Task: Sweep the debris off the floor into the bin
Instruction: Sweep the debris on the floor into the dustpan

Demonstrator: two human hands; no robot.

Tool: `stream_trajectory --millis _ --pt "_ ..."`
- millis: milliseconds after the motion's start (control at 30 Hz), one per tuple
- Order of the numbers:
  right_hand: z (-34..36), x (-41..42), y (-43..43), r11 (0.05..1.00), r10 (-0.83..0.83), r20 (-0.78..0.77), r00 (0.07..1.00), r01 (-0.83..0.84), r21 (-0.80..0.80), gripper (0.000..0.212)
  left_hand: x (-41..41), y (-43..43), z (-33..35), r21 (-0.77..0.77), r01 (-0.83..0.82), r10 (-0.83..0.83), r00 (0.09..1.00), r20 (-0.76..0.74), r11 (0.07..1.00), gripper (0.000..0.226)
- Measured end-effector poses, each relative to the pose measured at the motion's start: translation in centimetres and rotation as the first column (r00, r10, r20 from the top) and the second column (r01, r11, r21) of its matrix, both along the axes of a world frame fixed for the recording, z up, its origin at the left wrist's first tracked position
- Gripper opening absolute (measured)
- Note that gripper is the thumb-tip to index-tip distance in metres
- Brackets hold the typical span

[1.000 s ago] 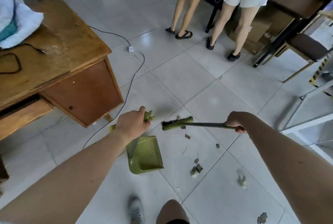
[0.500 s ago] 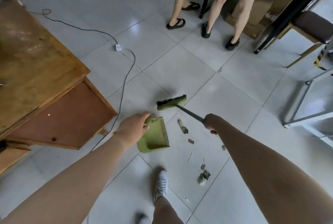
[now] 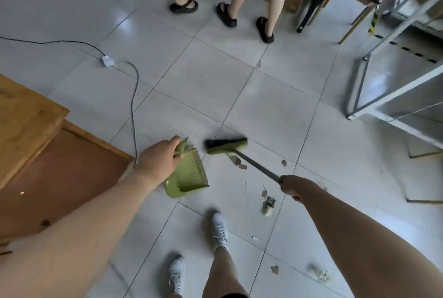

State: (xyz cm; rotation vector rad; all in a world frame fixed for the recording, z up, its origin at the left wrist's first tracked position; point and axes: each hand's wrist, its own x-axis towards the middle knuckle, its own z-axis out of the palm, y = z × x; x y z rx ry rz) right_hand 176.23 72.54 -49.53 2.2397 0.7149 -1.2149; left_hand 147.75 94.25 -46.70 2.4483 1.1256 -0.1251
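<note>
Here the left hand (image 3: 159, 158) reaches forward on a nearly straight arm, fingers curled round the handle of the green dustpan (image 3: 189, 175), whose open lip faces the person, low over the tiled floor (image 3: 203, 77). The right hand (image 3: 291, 186), arm likewise stretched, is clenched on the dark shaft of the broom (image 3: 226, 145), its green head down just right of the dustpan's handle. Debris (image 3: 268, 201) lies scattered near the right hand.

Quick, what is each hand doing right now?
Left hand: grips the handle of the green dustpan.
Right hand: grips the dark handle of the green broom.
</note>
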Motion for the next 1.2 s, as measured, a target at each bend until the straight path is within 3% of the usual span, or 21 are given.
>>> stream_trajectory --millis 233,567,867,1000,1200 --pt "2.2 -4.4 -11.7 0.983 -0.144 0.022 0.989 0.146 -0.115 0.048 -2.6 -3.9 0.3 -0.006 0.136 -0.136 0.990 -0.021 0.991 0.024" --pt "3.0 -12.0 -26.0 0.892 -0.423 -0.001 0.906 0.416 -0.178 0.047 -3.5 -11.0 1.1 -0.031 0.290 -0.291 0.956 -0.028 0.957 0.022" --pt "4.3 -12.5 -35.2 0.781 -0.615 0.049 0.787 0.616 -0.105 0.048 0.3 -20.2 2.5 -0.020 0.373 -0.373 0.927 -0.044 0.928 0.018" --pt "2.7 -11.3 -37.4 0.806 -0.591 0.015 0.807 0.591 -0.044 0.046 2.0 -25.0 2.8 -0.016 0.418 -0.417 0.905 -0.077 0.909 0.023" --pt "3.3 -6.6 -38.2 0.763 -0.632 -0.014 0.775 0.625 0.166 0.017 4.3 -30.9 3.1 0.032 0.461 -0.456 0.885 -0.093 0.887 0.022"
